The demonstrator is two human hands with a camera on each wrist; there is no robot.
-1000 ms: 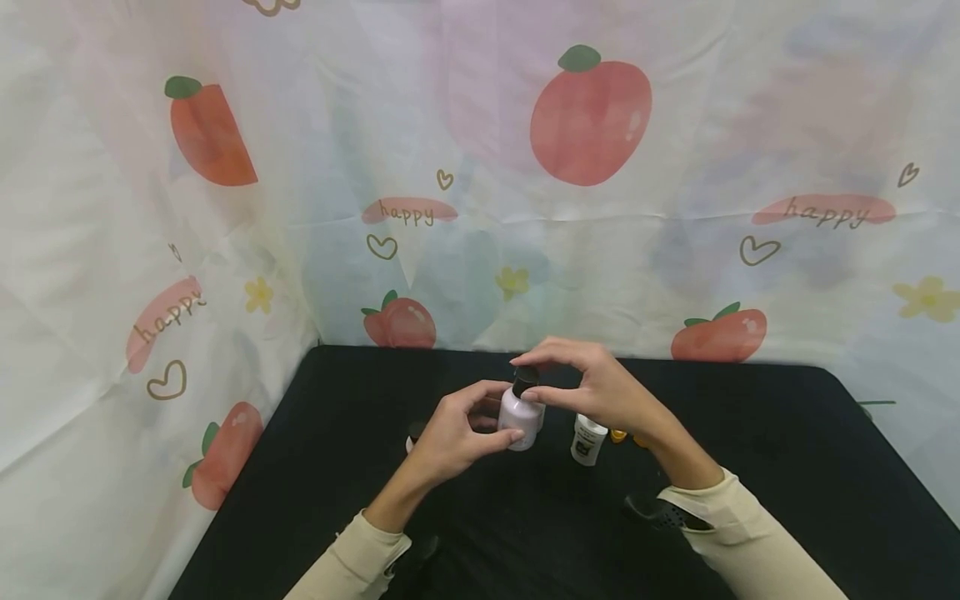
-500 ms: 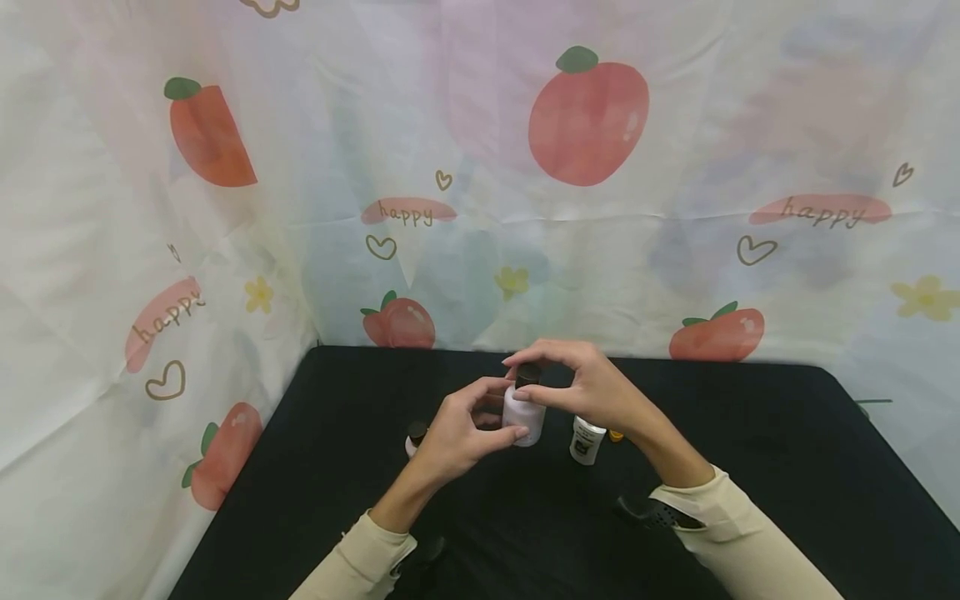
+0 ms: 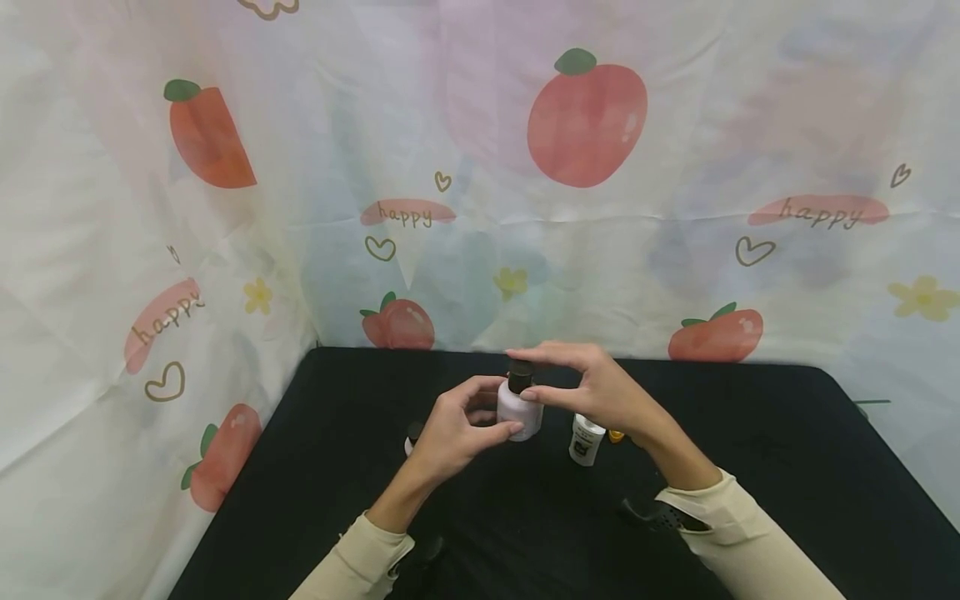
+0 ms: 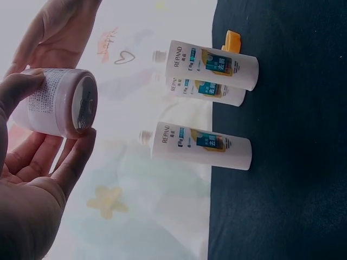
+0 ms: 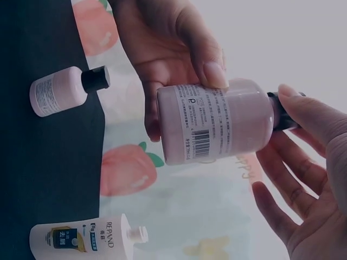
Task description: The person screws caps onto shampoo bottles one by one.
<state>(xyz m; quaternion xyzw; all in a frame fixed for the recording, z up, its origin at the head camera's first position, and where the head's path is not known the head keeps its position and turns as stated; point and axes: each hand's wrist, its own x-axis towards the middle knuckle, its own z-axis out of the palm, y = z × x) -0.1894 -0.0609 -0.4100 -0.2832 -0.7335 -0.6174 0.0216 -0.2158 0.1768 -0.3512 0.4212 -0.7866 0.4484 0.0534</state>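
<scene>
A pale pink bottle (image 3: 517,415) with a black cap (image 3: 520,379) is held above the table between the two hands. My left hand (image 3: 457,429) grips its body, thumb on the near side and fingers around the other. At the top, my right hand (image 3: 596,387) pinches the cap between thumb and fingers. Seen from the right wrist, the pink bottle (image 5: 217,122) shows a printed label with a barcode, and the right thumb lies on the cap. The left wrist view looks at the base of the bottle (image 4: 84,105); the cap is hidden there.
A second pink bottle (image 5: 59,92) with a black cap stands left on the black table (image 3: 525,525). Right of the hands are white REPAND bottles (image 4: 203,145), their narrow white necks bare. Beside them is a small orange piece (image 4: 233,41). A fruit-printed cloth (image 3: 480,167) hangs behind.
Both hands stay on the bottle, which has risen slightly and shifted a little left over the last half second. The right index finger is straighter over the cap now.
</scene>
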